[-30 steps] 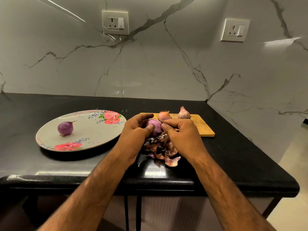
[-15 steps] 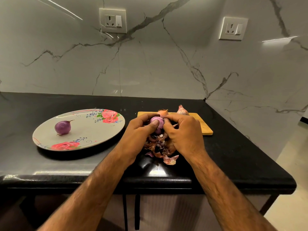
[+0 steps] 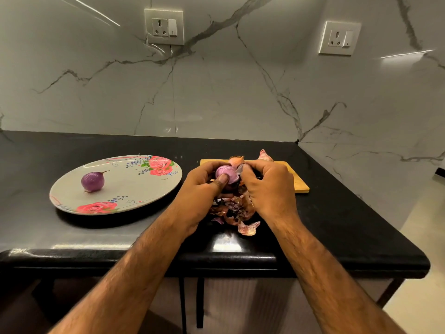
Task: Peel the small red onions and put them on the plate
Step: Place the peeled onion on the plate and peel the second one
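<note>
My left hand [image 3: 202, 186] grips a small purple onion [image 3: 227, 173], thumb pressed on its front, just above the counter. My right hand [image 3: 267, 186] pinches a strip of skin [image 3: 239, 169] at the onion's right side. One peeled onion [image 3: 92, 181] lies on the floral plate [image 3: 134, 189] to the left. Two unpeeled onions [image 3: 237, 161] [image 3: 265, 155] sit on the wooden board [image 3: 298, 183] behind my hands, partly hidden by my fingers.
A heap of loose onion skins [image 3: 237, 213] lies on the black counter [image 3: 337, 213] under my hands. The counter's front edge is close below it. Marble walls with two sockets [image 3: 164, 27] [image 3: 339, 37] stand behind and to the right.
The onion has turned a little in my left hand and my right fingers have pulled a flap of skin away to the right. The plate's onion has not moved.
</note>
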